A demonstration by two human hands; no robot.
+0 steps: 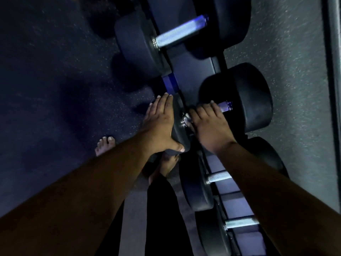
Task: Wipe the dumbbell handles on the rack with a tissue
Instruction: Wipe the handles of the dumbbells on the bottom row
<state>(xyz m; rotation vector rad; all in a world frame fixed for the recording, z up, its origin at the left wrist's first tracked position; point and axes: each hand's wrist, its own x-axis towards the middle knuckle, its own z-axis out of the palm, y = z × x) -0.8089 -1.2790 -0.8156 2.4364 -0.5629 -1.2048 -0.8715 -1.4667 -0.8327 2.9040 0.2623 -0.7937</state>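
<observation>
A black dumbbell (245,97) lies across the rack (193,71) in the middle of the view. My right hand (208,124) is curled over its metal handle (224,104), covering most of it; only the far end shows. No tissue is visible; anything under the hand is hidden. My left hand (158,124) lies on the near weight head (178,115), fingers straight and thumb hooked under its rim. Other dumbbells sit on the rack, one with a bare knurled handle (180,31) farther off and two handles (218,176) closer to me.
Dark speckled rubber floor (55,80) spreads to the left. My bare feet (105,145) stand beside the rack. A grey wall or floor strip (295,71) runs along the right, behind the rack. The scene is dim.
</observation>
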